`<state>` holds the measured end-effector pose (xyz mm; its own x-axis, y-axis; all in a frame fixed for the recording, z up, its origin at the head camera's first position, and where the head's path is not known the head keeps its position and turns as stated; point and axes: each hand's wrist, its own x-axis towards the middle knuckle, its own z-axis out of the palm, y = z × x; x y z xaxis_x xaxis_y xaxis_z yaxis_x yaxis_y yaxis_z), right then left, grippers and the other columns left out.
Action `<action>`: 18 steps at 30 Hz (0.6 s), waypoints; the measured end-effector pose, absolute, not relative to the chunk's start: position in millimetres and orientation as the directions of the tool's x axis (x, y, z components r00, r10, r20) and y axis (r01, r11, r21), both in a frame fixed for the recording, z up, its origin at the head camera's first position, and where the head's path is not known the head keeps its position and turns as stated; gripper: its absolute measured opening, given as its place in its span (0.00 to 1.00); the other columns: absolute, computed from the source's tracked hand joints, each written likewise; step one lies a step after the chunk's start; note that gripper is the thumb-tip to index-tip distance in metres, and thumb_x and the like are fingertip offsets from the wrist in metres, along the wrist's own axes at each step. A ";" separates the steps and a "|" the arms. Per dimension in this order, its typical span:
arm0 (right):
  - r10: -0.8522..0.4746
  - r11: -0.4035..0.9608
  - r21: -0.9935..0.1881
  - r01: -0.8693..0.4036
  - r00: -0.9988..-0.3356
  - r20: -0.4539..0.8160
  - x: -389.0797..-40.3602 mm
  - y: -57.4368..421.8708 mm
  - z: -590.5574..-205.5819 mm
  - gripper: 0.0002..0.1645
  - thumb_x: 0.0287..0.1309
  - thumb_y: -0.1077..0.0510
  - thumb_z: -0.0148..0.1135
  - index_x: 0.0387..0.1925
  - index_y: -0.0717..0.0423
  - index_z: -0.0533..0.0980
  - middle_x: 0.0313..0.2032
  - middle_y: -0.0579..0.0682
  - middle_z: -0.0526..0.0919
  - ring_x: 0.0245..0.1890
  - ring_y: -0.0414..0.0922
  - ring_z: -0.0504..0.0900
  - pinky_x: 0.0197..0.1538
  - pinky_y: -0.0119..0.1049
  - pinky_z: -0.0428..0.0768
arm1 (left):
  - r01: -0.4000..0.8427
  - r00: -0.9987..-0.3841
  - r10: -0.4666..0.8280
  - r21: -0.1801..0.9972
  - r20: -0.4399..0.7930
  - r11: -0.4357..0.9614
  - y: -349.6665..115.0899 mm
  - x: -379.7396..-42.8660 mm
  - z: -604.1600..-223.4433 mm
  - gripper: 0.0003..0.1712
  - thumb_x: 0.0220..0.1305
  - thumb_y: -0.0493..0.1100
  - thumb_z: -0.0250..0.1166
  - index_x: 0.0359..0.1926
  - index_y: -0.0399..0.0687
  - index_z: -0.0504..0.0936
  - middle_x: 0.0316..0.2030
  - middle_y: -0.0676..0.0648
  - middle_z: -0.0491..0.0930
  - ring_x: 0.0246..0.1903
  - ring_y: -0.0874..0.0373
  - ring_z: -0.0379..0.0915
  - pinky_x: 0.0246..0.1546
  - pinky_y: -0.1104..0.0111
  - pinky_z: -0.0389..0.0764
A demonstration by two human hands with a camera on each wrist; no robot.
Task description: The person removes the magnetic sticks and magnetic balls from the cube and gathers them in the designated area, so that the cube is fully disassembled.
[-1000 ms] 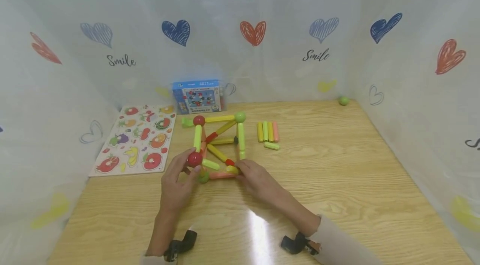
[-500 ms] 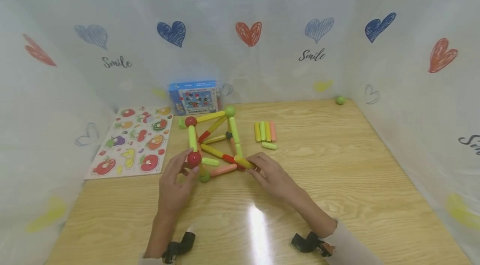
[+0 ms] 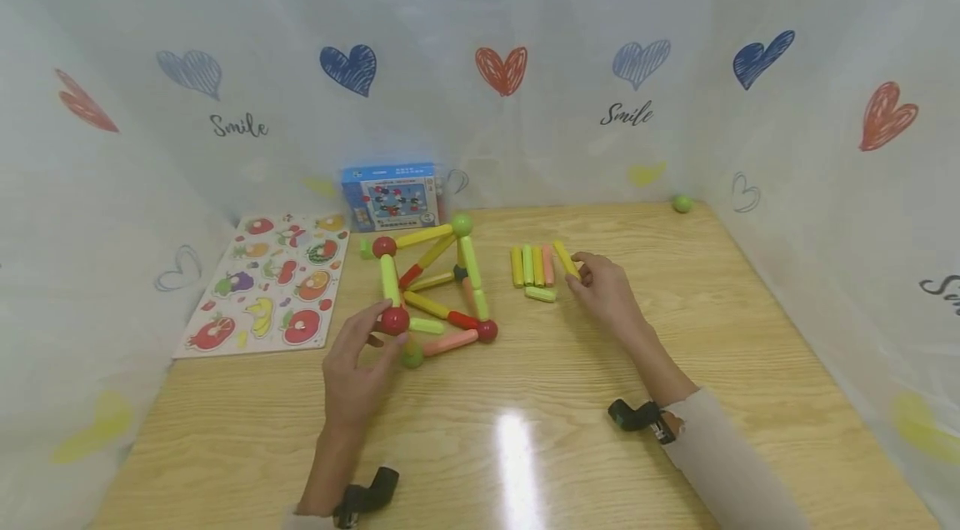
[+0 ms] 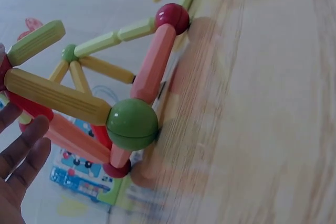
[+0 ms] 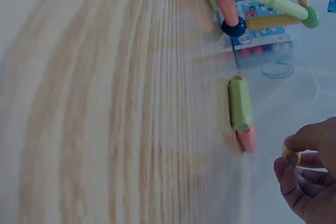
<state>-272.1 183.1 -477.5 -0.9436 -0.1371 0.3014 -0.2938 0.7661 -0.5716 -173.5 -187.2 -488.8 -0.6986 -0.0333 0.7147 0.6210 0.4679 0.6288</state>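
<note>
My left hand holds the red ball at the near left upper corner of a frame of coloured rods and balls, thumb and fingers on either side. In the left wrist view the frame's green ball sits low, joined to a yellow rod and a salmon rod. To the right of the frame, my right hand pinches a loose yellow rod by its near end. That rod points away beside a row of loose rods. A short lime rod lies in front of the row.
Behind the frame stands a blue toy box against the curtain. A fruit picture board lies to the left. One green ball rests at the table's far right corner, and a green piece lies behind the frame.
My right hand has drawn the yellow rod off the frame's near right corner, uncovering a red ball there, and carried it right and away to the loose rods. My left hand keeps its hold.
</note>
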 end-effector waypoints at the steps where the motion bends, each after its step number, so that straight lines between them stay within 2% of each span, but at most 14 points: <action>1: -0.125 0.776 -0.570 -0.271 -0.951 0.282 -276.4 184.9 -479.6 0.21 0.63 0.63 0.67 0.54 0.71 0.76 0.34 0.58 0.81 0.31 0.49 0.80 0.32 0.40 0.81 | 0.621 -0.699 -0.032 0.629 0.715 0.468 -187.1 -173.5 -488.8 0.33 0.52 0.30 0.75 0.61 0.44 0.79 0.54 0.46 0.80 0.47 0.59 0.75 0.41 0.75 0.77; 7: -0.093 0.790 -0.581 -0.197 -0.975 0.204 -292.4 185.3 -491.4 0.20 0.64 0.61 0.66 0.51 0.72 0.77 0.35 0.62 0.83 0.31 0.51 0.81 0.33 0.41 0.82 | 0.619 -0.707 -0.025 0.635 0.707 0.463 -189.0 -172.8 -488.4 0.35 0.51 0.28 0.75 0.62 0.45 0.79 0.54 0.47 0.80 0.46 0.60 0.76 0.40 0.76 0.78; 12: -0.131 0.777 -0.588 -0.224 -0.971 0.198 -295.1 182.6 -496.9 0.20 0.66 0.58 0.66 0.50 0.72 0.77 0.39 0.63 0.83 0.39 0.56 0.84 0.40 0.47 0.84 | 0.623 -0.699 -0.027 0.627 0.715 0.467 -189.3 -173.6 -489.9 0.37 0.47 0.27 0.76 0.61 0.43 0.79 0.53 0.45 0.80 0.45 0.61 0.76 0.38 0.76 0.78; 18: -0.183 0.783 -0.562 -0.266 -0.962 0.201 -296.1 179.7 -497.1 0.17 0.68 0.59 0.63 0.50 0.70 0.79 0.38 0.60 0.83 0.39 0.54 0.82 0.43 0.47 0.82 | 0.633 -0.685 -0.030 0.614 0.728 0.471 -183.7 -169.9 -478.6 0.33 0.47 0.25 0.75 0.58 0.35 0.79 0.50 0.39 0.81 0.44 0.62 0.75 0.35 0.74 0.78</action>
<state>-296.1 179.7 -497.1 -0.9624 -0.1829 0.2010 -0.2662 0.7833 -0.5617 -169.9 -183.7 -478.6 -0.6845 -0.0296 0.7284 0.6332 0.4708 0.6143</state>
